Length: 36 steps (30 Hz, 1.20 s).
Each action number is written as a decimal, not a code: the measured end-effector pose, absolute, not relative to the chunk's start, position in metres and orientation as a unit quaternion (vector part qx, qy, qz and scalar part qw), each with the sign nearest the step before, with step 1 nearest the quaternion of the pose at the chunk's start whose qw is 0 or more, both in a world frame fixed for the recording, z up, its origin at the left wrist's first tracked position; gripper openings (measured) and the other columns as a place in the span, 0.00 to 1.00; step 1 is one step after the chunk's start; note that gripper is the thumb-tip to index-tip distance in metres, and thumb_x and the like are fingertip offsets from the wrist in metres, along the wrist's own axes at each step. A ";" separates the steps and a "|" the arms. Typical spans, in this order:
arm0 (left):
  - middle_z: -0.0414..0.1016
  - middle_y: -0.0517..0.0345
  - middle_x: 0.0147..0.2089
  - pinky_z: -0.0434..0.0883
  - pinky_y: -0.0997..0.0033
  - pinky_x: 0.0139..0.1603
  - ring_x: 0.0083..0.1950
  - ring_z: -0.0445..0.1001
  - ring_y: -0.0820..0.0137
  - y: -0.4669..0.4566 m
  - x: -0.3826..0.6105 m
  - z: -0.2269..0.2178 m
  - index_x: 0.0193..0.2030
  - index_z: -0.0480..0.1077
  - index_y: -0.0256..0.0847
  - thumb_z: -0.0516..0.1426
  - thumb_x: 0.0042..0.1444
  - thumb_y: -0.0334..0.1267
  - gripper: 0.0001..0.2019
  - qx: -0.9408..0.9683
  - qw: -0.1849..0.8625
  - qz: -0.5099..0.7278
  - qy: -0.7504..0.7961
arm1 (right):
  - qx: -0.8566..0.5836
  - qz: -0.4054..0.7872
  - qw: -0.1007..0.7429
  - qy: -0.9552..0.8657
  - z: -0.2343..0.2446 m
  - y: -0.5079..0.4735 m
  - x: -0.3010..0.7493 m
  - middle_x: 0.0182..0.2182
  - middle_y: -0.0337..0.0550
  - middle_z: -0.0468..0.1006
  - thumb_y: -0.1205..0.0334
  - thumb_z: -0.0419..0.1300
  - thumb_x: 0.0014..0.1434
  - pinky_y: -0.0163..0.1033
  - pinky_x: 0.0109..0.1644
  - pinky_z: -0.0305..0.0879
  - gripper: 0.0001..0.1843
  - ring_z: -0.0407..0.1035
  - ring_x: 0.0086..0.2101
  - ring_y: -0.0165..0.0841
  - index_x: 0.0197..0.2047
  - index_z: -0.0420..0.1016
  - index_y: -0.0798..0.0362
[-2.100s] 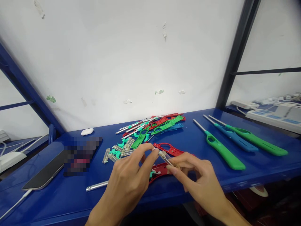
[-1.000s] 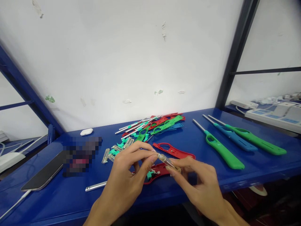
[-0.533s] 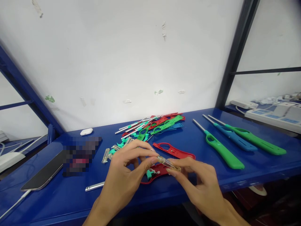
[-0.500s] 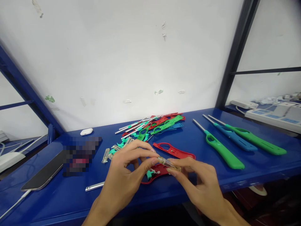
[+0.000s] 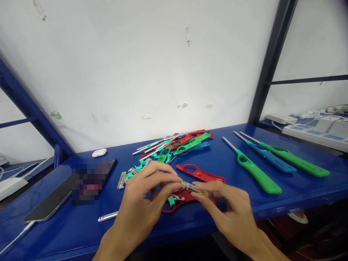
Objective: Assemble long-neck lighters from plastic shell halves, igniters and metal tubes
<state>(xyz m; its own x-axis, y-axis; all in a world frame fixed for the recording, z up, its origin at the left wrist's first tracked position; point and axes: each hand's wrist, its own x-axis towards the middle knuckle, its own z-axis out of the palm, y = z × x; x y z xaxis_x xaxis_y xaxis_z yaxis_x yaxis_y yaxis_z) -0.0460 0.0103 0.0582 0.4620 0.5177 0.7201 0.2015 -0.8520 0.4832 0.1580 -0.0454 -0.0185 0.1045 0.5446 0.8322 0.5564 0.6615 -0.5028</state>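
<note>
Between my two hands is a small clear lighter fuel tank (image 5: 191, 187), held level. My left hand (image 5: 148, 197) pinches its left end between thumb and forefinger. The fingers of my right hand (image 5: 228, 208) close on its other end. Just below and behind it lies a red lighter handle half (image 5: 176, 203) with a green trigger and thin wires in it, partly covered by my hands. Another red handle half (image 5: 201, 174) rests beyond. A metal lighter tube (image 5: 108, 216) sticks out left of my left wrist.
Assembled lighters, green (image 5: 259, 174) and blue (image 5: 272, 158), lie on the blue table (image 5: 70, 232) at right. Behind my hands is a pile of tubes and coloured handle halves (image 5: 193, 144). More clear tanks (image 5: 121, 180), phones (image 5: 49, 201) and a white case (image 5: 99, 152) are at left.
Both hands keep their pinch on the fuel tank, which has barely moved. The whole view has shifted slightly.
</note>
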 end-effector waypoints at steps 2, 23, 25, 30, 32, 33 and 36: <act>0.80 0.59 0.41 0.69 0.82 0.26 0.32 0.75 0.77 0.011 -0.046 0.059 0.41 0.83 0.45 0.64 0.65 0.27 0.08 0.841 0.163 0.468 0.216 | -0.413 -0.009 0.619 -0.668 -0.018 -0.045 0.158 0.30 0.33 0.85 0.65 0.69 0.66 0.30 0.31 0.73 0.06 0.73 0.22 0.25 0.46 0.82 0.49; 0.79 0.59 0.39 0.66 0.80 0.23 0.32 0.75 0.76 0.009 -0.046 0.060 0.37 0.82 0.43 0.64 0.64 0.25 0.09 0.847 0.144 0.464 0.216 | -0.377 -0.135 0.614 -0.681 -0.017 -0.043 0.158 0.37 0.41 0.89 0.72 0.66 0.66 0.31 0.44 0.81 0.08 0.85 0.35 0.31 0.47 0.82 0.52; 0.79 0.59 0.39 0.65 0.80 0.23 0.34 0.76 0.75 0.010 -0.045 0.058 0.37 0.82 0.43 0.64 0.64 0.25 0.09 0.845 0.138 0.468 0.218 | -0.377 -0.127 0.619 -0.677 -0.017 -0.044 0.158 0.37 0.40 0.89 0.70 0.67 0.66 0.30 0.43 0.80 0.07 0.84 0.33 0.30 0.47 0.81 0.51; 0.80 0.57 0.41 0.67 0.79 0.25 0.32 0.76 0.76 0.009 -0.043 0.055 0.41 0.83 0.42 0.63 0.65 0.24 0.09 0.848 0.118 0.474 0.204 | -0.381 -0.104 0.621 -0.676 -0.020 -0.045 0.157 0.35 0.38 0.89 0.70 0.68 0.65 0.30 0.32 0.77 0.07 0.78 0.23 0.26 0.46 0.79 0.50; 0.80 0.57 0.42 0.70 0.78 0.29 0.34 0.77 0.75 0.008 -0.043 0.054 0.42 0.82 0.41 0.62 0.66 0.24 0.09 0.849 0.099 0.482 0.193 | -0.384 -0.103 0.625 -0.671 -0.021 -0.045 0.156 0.36 0.39 0.90 0.69 0.69 0.65 0.31 0.30 0.76 0.08 0.76 0.22 0.25 0.46 0.79 0.50; 0.80 0.56 0.42 0.72 0.78 0.31 0.34 0.78 0.75 0.007 -0.043 0.054 0.42 0.82 0.41 0.62 0.66 0.24 0.09 0.848 0.093 0.487 0.186 | -0.385 -0.101 0.629 -0.668 -0.021 -0.045 0.156 0.36 0.40 0.90 0.69 0.69 0.65 0.31 0.29 0.76 0.08 0.76 0.21 0.26 0.47 0.79 0.50; 0.81 0.56 0.42 0.73 0.77 0.33 0.35 0.79 0.74 0.007 -0.042 0.055 0.42 0.82 0.41 0.62 0.66 0.24 0.09 0.847 0.102 0.491 0.178 | -0.381 -0.090 0.636 -0.665 -0.019 -0.045 0.155 0.36 0.41 0.90 0.69 0.69 0.64 0.32 0.26 0.75 0.09 0.76 0.20 0.27 0.47 0.79 0.50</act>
<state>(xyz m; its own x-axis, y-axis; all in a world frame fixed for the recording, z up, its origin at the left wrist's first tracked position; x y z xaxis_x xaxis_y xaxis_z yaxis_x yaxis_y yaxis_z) -0.0420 0.0072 0.0545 0.4544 0.4010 0.7955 0.2007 -0.9161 0.3471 0.1546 -0.0454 -0.0187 0.1002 0.3924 0.9143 0.6216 0.6929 -0.3654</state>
